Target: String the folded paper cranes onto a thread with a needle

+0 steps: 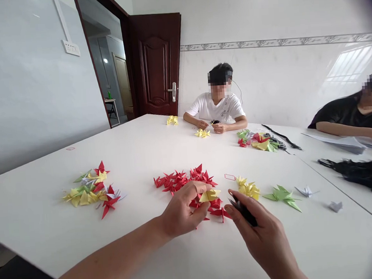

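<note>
My left hand pinches a yellow folded paper crane between thumb and fingers, above a pile of red paper cranes. Just to its right, my right hand is closed around a small black tool with a pointed dark tip directed left. One red crane lies between my hands, near the tool's tip. Beyond my right hand sit yellow cranes, and a green crane rests to the right of them.
A mixed pile of cranes lies on the white table at left. White paper pieces and black cords are at right. Across sits a person in a white shirt; another in black is at far right.
</note>
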Action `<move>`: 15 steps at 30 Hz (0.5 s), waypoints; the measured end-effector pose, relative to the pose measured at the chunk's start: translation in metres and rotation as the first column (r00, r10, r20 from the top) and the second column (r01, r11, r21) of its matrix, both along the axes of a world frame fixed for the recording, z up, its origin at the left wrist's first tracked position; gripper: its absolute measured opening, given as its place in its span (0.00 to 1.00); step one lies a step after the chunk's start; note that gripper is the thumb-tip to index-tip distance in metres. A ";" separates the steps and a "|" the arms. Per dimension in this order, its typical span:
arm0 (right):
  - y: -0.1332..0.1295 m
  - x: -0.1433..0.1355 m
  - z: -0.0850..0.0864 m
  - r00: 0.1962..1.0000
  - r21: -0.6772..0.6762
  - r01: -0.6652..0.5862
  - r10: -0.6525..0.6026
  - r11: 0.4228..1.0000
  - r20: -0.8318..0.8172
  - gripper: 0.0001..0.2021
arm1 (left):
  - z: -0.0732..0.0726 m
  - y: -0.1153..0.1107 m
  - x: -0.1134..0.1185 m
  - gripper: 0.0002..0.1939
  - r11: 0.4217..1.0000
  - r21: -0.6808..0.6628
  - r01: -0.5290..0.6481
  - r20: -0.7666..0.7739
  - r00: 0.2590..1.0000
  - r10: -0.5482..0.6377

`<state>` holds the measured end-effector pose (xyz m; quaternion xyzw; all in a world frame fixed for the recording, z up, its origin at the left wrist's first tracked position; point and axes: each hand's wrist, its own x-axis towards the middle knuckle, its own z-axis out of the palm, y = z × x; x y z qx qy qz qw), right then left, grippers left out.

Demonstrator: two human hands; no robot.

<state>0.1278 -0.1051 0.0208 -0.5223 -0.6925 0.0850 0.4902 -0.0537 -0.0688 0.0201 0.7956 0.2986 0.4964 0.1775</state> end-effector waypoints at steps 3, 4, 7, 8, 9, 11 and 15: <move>0.002 0.002 -0.004 0.999 -0.013 -0.032 0.032 0.999 0.012 0.15 | 0.000 0.000 0.001 0.15 0.999 0.034 0.018 -0.007 1.000 -0.018; 0.003 0.003 -0.005 0.999 -0.020 -0.050 0.050 0.999 0.020 0.15 | 0.000 -0.001 0.001 0.15 0.999 0.042 0.026 -0.009 1.000 -0.026; 0.004 0.004 -0.008 0.995 -0.050 -0.086 0.089 0.995 0.054 0.15 | 0.000 -0.003 0.003 0.17 0.997 0.055 0.054 -0.010 0.999 -0.053; 0.004 0.004 -0.009 0.993 -0.064 -0.093 0.097 0.994 0.063 0.15 | 0.000 -0.003 0.003 0.18 0.997 0.056 0.062 -0.010 0.998 -0.062; 0.004 0.004 -0.010 0.992 -0.077 -0.097 0.103 0.992 0.069 0.15 | 0.000 -0.003 0.004 0.18 0.996 0.055 0.069 -0.010 0.998 -0.068; 0.004 0.004 -0.010 0.991 -0.098 -0.108 0.115 0.989 0.072 0.15 | -0.001 -0.004 0.004 0.18 0.995 0.051 0.080 -0.012 0.997 -0.080; 0.003 0.003 -0.009 0.987 -0.122 -0.131 0.141 0.984 0.075 0.15 | -0.002 -0.003 0.004 0.17 0.996 0.040 0.085 -0.028 0.996 -0.084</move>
